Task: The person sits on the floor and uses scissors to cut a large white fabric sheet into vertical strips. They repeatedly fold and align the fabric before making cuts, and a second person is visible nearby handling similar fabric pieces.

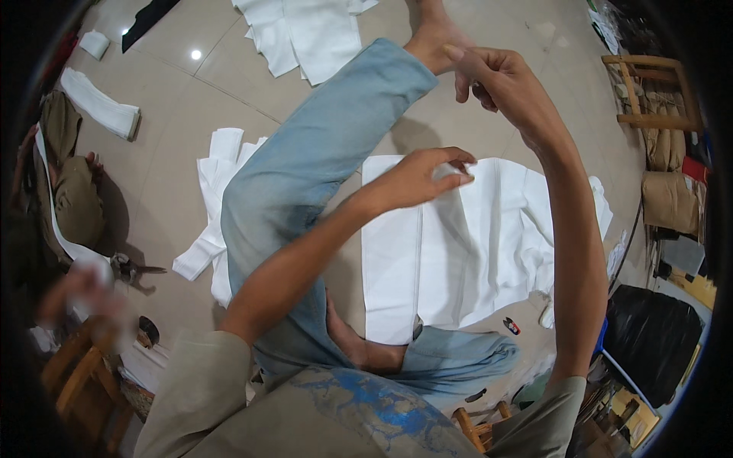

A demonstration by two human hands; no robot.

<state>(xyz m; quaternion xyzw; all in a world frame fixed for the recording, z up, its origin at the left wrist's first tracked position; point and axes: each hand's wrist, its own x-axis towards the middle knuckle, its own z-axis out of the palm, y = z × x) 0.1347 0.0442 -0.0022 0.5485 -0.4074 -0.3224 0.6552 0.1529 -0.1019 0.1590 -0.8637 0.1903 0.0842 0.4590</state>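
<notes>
My left hand [439, 172] is open, with curved fingers and thumb apart, over a spread white fabric piece [393, 267] with long seams; whether the fingertips touch it is unclear. My right hand [492, 80] is raised beside my bare foot [435, 42], loosely curled with its thumb stretched out; I see nothing held in it. My jeans-clad leg [290, 168] lies diagonally between white fabric piles [210, 252] at left and the spread piece. Small red-and-black snips [511, 326] lie at the fabric's lower right.
More white pieces lie at top [301, 34] and upper left [99, 99]. At left are another person's blurred hand [69, 301], metal shears [134, 269] and a wooden chair [84, 374]. Along the right stand a wooden stool [657, 118], brown bundles [668, 202] and a black bag [649, 336].
</notes>
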